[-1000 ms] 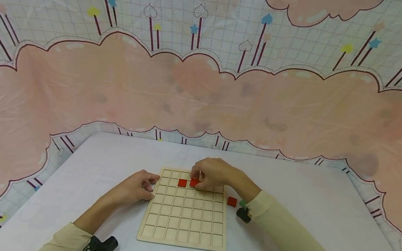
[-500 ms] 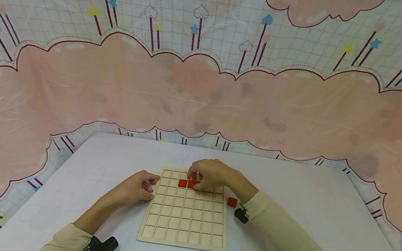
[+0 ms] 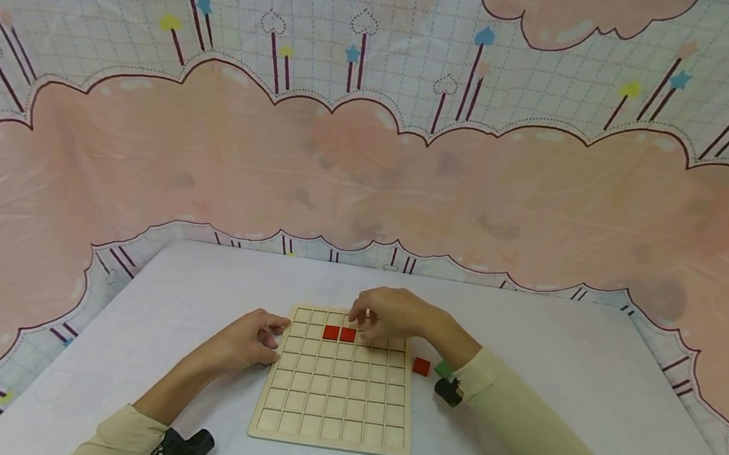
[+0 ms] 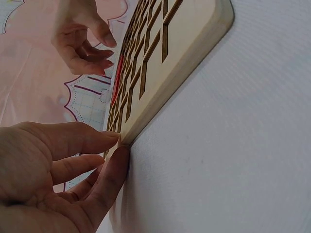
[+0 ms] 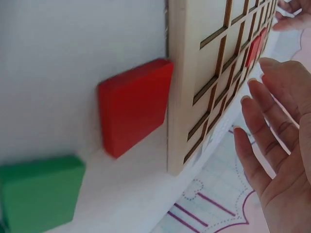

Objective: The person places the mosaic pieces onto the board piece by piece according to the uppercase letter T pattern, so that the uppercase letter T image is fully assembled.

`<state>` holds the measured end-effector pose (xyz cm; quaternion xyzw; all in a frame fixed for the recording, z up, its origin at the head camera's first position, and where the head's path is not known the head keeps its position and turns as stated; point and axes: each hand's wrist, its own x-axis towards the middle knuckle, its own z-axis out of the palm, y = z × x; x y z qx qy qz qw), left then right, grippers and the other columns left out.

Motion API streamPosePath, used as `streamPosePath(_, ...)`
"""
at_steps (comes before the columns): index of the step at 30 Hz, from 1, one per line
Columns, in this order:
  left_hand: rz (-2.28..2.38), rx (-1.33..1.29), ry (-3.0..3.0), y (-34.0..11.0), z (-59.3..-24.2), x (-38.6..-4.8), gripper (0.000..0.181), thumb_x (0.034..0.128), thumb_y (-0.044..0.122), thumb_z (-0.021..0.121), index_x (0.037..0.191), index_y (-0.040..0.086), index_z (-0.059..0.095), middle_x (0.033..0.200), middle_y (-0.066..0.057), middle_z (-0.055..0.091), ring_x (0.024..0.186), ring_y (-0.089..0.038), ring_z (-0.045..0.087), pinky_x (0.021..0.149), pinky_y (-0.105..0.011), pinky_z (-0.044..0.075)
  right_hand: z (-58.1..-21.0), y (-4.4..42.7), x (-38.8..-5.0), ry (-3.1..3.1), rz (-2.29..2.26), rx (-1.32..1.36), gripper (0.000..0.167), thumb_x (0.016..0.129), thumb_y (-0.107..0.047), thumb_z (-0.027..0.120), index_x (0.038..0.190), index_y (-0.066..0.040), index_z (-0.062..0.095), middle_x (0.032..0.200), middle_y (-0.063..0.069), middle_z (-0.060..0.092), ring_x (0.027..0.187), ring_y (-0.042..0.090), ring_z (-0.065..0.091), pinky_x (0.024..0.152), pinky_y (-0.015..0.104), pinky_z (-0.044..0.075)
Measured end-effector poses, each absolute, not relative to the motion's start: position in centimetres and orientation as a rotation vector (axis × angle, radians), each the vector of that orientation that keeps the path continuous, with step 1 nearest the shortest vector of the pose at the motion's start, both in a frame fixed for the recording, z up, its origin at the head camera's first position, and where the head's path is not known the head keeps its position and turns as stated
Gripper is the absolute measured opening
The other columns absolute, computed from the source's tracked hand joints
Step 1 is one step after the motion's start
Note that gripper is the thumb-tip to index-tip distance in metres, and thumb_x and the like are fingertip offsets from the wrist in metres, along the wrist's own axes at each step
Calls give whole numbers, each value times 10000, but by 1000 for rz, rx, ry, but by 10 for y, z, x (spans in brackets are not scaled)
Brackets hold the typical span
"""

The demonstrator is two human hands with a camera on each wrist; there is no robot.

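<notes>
A wooden grid board (image 3: 328, 444) lies on the white table. Two red square tiles (image 3: 330, 332) sit side by side in cells of its second row from the far side. My left hand (image 3: 246, 339) rests against the board's left edge, its thumb and index fingertips touching the rim apart from each other. Just right of the tiles, my right hand (image 3: 395, 314) hovers over the far part of the board, holding nothing. Its fingers (image 5: 262, 126) look relaxed and spread in the right wrist view. This hand hides several cells at the far right.
To the board's right, a loose red tile (image 3: 421, 367) lies close to the edge, with a green tile (image 3: 443, 369) beyond it, partly hidden by the right wrist camera (image 3: 449, 392). A patterned cloth (image 3: 369, 183) hangs behind the table.
My right hand set the second red tile down against the first, let go, and moved slightly right. The green tile shows again beside the sleeve. My left hand stayed in place.
</notes>
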<state>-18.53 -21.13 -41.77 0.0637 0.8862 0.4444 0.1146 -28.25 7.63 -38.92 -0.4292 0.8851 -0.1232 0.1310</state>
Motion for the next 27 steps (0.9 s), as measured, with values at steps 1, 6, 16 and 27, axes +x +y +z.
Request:
streamPosePath(1, 1303, 185, 2599, -211, -418, -185, 637, 796, -108, 748, 1398, -92, 542, 1194, -155, 553, 922, -216, 530, 676, -261, 478, -389, 78, -283, 2572, -363, -1233, 259, 903, -263, 767, 1158, -233, 737, 966, -156, 632, 868, 45, 584, 767, 277, 490)
streamPosePath(6, 1306, 190, 2599, -211, -418, -185, 639, 793, -113, 749, 1397, -96, 541, 1196, -160, 555, 913, -215, 535, 678, -262, 481, -386, 89, -281, 2577, -392, -1192, 253, 906, -233, 762, 1158, -219, 740, 967, -143, 644, 888, 61, 589, 775, 294, 495)
streamPosePath(16, 1298, 207, 2603, -212, -419, -185, 635, 792, -116, 746, 1393, -104, 541, 1189, -162, 558, 906, -213, 541, 680, -262, 484, -386, 110, -275, 2582, -458, -1165, 244, 904, -199, 761, 1146, -185, 736, 986, -104, 657, 898, 94, 594, 773, 312, 493)
streamPosePath(27, 1303, 232, 2600, -212, -418, -185, 639, 790, -120, 739, 1394, -117, 530, 1182, -172, 552, 905, -216, 543, 686, -263, 486, -384, 129, -274, 2592, -473, -1147, 251, 889, -189, 750, 1140, -171, 746, 967, -116, 668, 880, 84, 608, 750, 273, 513)
